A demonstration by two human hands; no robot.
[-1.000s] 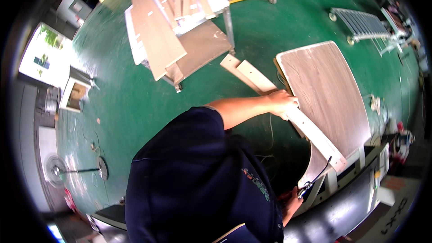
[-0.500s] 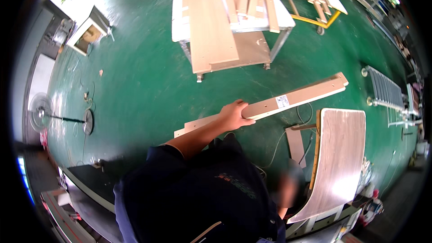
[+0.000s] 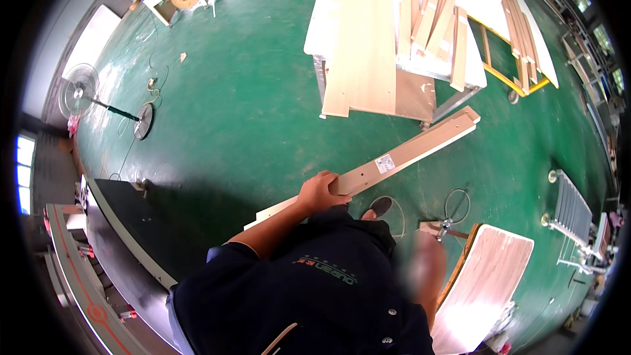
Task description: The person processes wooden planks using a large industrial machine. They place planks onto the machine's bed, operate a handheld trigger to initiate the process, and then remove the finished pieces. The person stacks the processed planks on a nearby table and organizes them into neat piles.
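My left hand (image 3: 320,190) is closed round a pair of long, narrow wooden boards (image 3: 420,147), stacked face to face and slanting from low left up to the far right. Drilled holes and a white label mark the upper board. At the lower right, my right hand (image 3: 430,258) is smeared, so its fingers do not show clearly. Just beyond it is a small metallic fitting (image 3: 445,227) by a looped hose; whether the hand holds it I cannot tell. Beside that hand stands a wood-grain panel with rounded corners (image 3: 483,283).
Ahead, a white-topped table (image 3: 320,33) carries wide panels and several narrow strips. A yellow-framed cart (image 3: 519,85) with more strips stands behind it. A fan (image 3: 141,121) is at left, a dark machine bed (image 3: 135,223) at lower left, and a roller trolley (image 3: 570,205) at right.
My view has turned left and I have stepped, so the table appears further right. The boards, still in my left hand, now sit lower and slightly left. A shoe has come into view.
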